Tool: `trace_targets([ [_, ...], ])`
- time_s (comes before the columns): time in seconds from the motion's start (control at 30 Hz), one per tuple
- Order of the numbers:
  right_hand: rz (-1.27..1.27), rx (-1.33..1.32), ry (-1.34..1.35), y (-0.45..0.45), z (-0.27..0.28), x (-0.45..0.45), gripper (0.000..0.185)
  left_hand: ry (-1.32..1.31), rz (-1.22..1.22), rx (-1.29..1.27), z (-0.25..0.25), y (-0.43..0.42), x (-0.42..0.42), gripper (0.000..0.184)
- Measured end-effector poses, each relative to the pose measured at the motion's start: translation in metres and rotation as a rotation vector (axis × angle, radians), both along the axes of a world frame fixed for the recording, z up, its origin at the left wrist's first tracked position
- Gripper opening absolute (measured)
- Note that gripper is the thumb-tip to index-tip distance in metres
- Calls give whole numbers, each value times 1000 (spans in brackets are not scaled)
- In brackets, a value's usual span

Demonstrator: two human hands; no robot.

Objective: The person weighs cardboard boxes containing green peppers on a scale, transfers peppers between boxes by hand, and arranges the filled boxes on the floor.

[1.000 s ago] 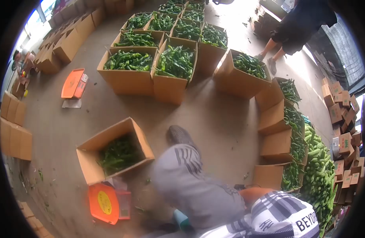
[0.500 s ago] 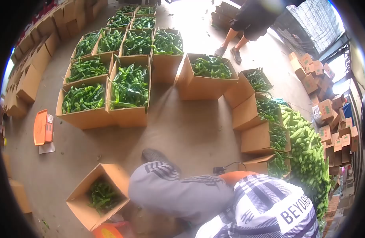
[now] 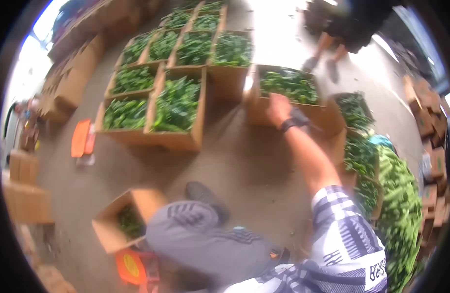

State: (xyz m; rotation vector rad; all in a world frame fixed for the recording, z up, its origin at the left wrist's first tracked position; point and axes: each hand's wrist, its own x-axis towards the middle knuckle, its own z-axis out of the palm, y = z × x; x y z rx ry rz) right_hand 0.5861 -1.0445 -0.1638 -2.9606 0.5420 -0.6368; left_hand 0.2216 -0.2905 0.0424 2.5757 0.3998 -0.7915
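Note:
My right hand (image 3: 279, 110), with a dark band on its wrist, is at the near rim of an open cardboard box (image 3: 257, 113) filled with green peppers (image 3: 291, 85). Its fingers look bent over the rim, though blur softens them. My left hand is out of view. Close to my bent knee, a tilted cardboard box (image 3: 107, 232) holds a smaller amount of green peppers (image 3: 129, 222). Left of the reached-for box stands a block of open boxes (image 3: 173, 140) full of green peppers.
More pepper boxes (image 3: 338, 141) line the right side, beside a heap of pale green bitter melons (image 3: 398, 210). An orange scale (image 3: 82, 138) lies on the floor at left; an orange object (image 3: 132, 267) is near my knee. Another person (image 3: 352, 24) stands at the back.
My right arm has stretched forward, and its hand has come to the rim of the pepper box. The view has shifted, so the boxes on the floor appear farther right.

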Motion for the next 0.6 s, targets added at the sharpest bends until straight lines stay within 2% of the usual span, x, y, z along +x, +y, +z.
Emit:
trace_targets([
  [0.07, -18, 33, 252, -9, -8, 14, 47, -45, 85, -136, -39, -22, 27, 53],
  [0.13, 14, 28, 355, -15, -20, 16, 41, -67, 237, -261, -82, -37, 58, 59],
  [0.33, 196, 19, 373, -31, -21, -6, 21, -109, 807, -686, -187, -51, 130, 78],
  [0.43, 325, 24, 340, -28, -8, -49, 12, -128, 1058, -878, -223, -51, 159, 88],
  [0.5, 409, 2, 336, -20, 2, -91, 12, -138, 1179, -896, -232, -57, 176, 95],
  [0.53, 430, 14, 338, -5, 11, -107, 12, -165, 1259, -829, -218, -71, 188, 88],
  [0.6, 466, 58, 359, 28, 25, -138, 11, -222, 1300, -905, -225, -72, 197, 59],
])
